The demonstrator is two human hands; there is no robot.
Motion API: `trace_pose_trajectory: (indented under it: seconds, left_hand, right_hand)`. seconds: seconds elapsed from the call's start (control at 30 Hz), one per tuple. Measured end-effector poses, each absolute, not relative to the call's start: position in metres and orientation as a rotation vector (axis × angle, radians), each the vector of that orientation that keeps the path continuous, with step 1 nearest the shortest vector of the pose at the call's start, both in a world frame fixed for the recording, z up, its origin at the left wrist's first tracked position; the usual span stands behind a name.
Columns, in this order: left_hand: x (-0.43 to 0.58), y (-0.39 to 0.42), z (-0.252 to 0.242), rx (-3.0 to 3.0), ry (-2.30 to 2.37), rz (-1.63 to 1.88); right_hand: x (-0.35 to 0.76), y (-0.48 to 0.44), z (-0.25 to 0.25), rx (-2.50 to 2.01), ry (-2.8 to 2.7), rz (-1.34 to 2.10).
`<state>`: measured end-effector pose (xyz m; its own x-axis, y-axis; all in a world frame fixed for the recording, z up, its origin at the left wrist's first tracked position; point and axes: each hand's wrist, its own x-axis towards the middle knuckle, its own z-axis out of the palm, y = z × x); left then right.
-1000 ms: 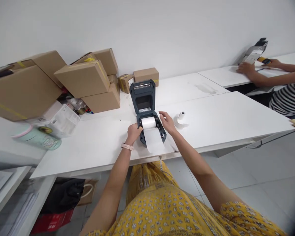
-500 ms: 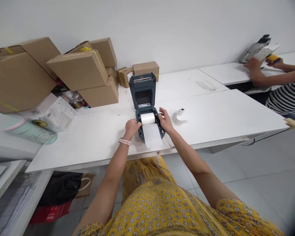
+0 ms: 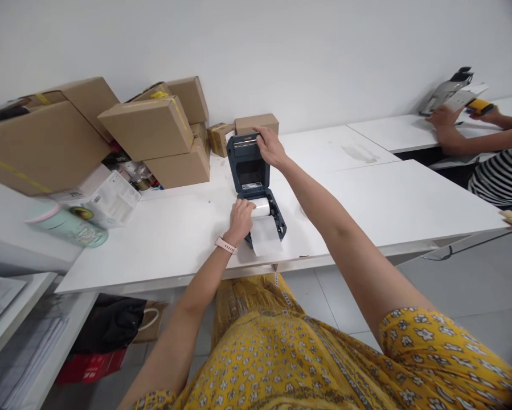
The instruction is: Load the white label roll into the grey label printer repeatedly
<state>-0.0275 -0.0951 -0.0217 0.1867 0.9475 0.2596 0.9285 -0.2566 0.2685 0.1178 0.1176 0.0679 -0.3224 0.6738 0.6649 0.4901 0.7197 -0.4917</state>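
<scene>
A dark blue label printer stands on the white table with its lid raised. A white paper roll lies inside, its loose paper strip running out over the front. My right hand grips the lid's upper right corner, fingers over the top edge. At the printer's left side, my left hand is bent round the body, with fingertips at the roll's left end. A pink band circles my left wrist. My right forearm hides most of the small paper roll on the table.
Cardboard boxes are stacked at the left and behind the printer. A mint-green bottle lies beside a white carton. At the far right, a co-worker's hands hold a yellow-and-black device and something white.
My right hand has left the printer's right side and moved up to grip the lid's top. My left hand has shifted up and inward, over the roll's left end. The lid stays raised.
</scene>
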Motion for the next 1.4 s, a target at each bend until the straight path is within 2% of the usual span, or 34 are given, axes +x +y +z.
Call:
trace_pose_trajectory:
  seconds: [0.17, 0.47, 0.77, 1.0, 1.2, 1.4]
  left_hand:
    - [-0.005, -0.11, -0.014, 2.383, 1.689, 0.194]
    - [-0.004, -0.14, -0.02, 2.468, 1.563, -0.031]
    - [0.018, -0.143, -0.051, 2.413, 1.629, 0.298]
    - [0.005, -0.186, -0.062, 2.615, 1.525, 0.427]
    - [-0.006, -0.217, -0.065, 2.628, 1.38, 0.638]
    - [-0.018, -0.239, -0.069, 2.294, 1.192, 1.031]
  right_hand:
    - [0.123, 0.102, 0.07, -0.925, -1.986, 0.204]
    - [0.12, 0.093, 0.071, -0.94, -1.998, 0.192]
    - [0.121, 0.095, 0.067, -0.836, -1.942, 0.253]
    - [0.129, 0.019, 0.063, -0.831, -1.785, 0.301]
    - [0.153, -0.074, 0.013, -0.782, -1.791, 0.33]
    - [0.172, -0.12, -0.047, -0.845, -1.867, 0.353]
